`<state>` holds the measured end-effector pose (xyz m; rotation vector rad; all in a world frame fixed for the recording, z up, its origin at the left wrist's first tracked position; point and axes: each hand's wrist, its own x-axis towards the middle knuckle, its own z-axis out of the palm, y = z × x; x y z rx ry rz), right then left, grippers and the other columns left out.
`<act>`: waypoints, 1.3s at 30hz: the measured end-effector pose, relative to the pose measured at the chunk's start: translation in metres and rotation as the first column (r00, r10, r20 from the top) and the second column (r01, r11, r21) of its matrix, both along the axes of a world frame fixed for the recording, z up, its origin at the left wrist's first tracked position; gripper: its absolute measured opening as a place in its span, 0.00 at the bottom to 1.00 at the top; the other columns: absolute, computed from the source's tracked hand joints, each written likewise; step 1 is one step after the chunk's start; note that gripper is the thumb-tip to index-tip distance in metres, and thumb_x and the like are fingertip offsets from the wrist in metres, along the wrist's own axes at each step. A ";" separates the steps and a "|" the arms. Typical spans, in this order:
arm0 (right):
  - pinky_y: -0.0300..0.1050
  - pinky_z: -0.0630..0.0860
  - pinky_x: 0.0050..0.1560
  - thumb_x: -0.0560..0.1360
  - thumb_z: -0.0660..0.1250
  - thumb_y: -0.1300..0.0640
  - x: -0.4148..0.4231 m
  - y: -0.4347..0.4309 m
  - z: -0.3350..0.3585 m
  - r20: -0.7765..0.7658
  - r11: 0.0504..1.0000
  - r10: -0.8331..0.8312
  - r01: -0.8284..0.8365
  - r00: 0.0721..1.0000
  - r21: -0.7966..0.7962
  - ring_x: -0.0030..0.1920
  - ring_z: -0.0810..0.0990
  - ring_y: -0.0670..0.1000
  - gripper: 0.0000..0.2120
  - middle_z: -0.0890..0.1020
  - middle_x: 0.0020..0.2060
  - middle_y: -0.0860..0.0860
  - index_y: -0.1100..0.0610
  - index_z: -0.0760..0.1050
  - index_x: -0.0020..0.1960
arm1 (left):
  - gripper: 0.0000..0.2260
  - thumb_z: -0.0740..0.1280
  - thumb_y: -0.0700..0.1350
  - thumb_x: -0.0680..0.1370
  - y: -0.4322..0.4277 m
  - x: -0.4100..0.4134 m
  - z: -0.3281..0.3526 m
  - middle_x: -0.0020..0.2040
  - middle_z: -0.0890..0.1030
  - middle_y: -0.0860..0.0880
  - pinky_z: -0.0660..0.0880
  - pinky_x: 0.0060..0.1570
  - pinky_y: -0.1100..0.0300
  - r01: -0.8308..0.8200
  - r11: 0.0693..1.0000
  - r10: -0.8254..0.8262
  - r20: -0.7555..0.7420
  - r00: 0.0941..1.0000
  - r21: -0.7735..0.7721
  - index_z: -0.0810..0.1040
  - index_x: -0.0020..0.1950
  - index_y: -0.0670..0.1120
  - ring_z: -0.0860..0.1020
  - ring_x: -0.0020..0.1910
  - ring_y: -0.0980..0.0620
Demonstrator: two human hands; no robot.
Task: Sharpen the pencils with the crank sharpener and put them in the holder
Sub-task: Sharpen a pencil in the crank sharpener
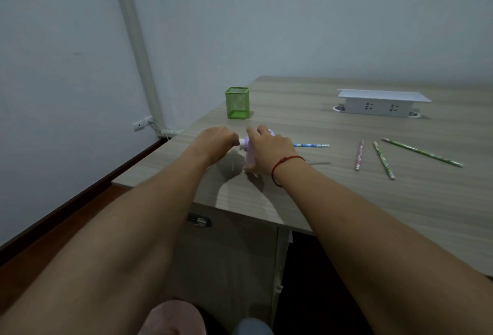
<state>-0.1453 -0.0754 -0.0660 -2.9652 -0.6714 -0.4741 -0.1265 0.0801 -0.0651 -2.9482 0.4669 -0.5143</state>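
A small purple crank sharpener [246, 145] stands near the table's left front edge. My right hand [269, 152] wraps over its body from above. My left hand [217, 142] is curled around the crank at the sharpener's left end. A blue patterned pencil [312, 145] sticks out of the sharpener to the right, level above the table. The green mesh holder [237, 102] stands behind the sharpener, with nothing visible inside. To the right lie a pink pencil [359, 155] and two green pencils [384, 160] [422, 152].
The wooden table [346, 201] runs to the right. A white socket box [381, 104] sits at the back right. Left of the table is a drop to the floor, a wall pipe [138, 49] and a wall socket [141, 124]. A drawer unit [226, 254] stands under the table.
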 end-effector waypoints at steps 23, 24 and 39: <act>0.60 0.72 0.61 0.73 0.69 0.47 0.016 0.014 0.003 -0.051 0.998 -0.050 0.048 0.997 -0.033 0.66 0.72 0.58 0.29 0.70 0.65 0.54 0.55 0.64 0.69 | 0.10 0.60 0.43 0.80 0.004 -0.019 0.022 0.46 0.83 0.38 0.75 0.43 0.49 0.099 0.984 -0.075 0.159 0.984 -0.145 0.79 0.52 0.41 0.80 0.45 0.38; 0.61 0.72 0.61 0.74 0.67 0.47 0.017 0.015 0.003 -0.059 0.998 -0.055 0.054 0.997 -0.029 0.66 0.72 0.58 0.27 0.70 0.65 0.54 0.55 0.64 0.69 | 0.08 0.61 0.41 0.80 0.003 -0.028 0.020 0.46 0.83 0.38 0.74 0.42 0.50 0.125 0.980 -0.098 0.176 0.979 -0.152 0.80 0.51 0.41 0.80 0.45 0.38; 0.57 0.74 0.60 0.71 0.70 0.47 0.020 0.015 0.001 -0.110 0.999 -0.035 0.032 0.993 -0.023 0.68 0.70 0.57 0.30 0.69 0.66 0.53 0.53 0.64 0.68 | 0.09 0.61 0.43 0.79 -0.020 -0.047 -0.021 0.52 0.80 0.42 0.74 0.54 0.55 -0.196 0.956 0.142 -0.239 0.961 -0.219 0.78 0.54 0.41 0.78 0.50 0.46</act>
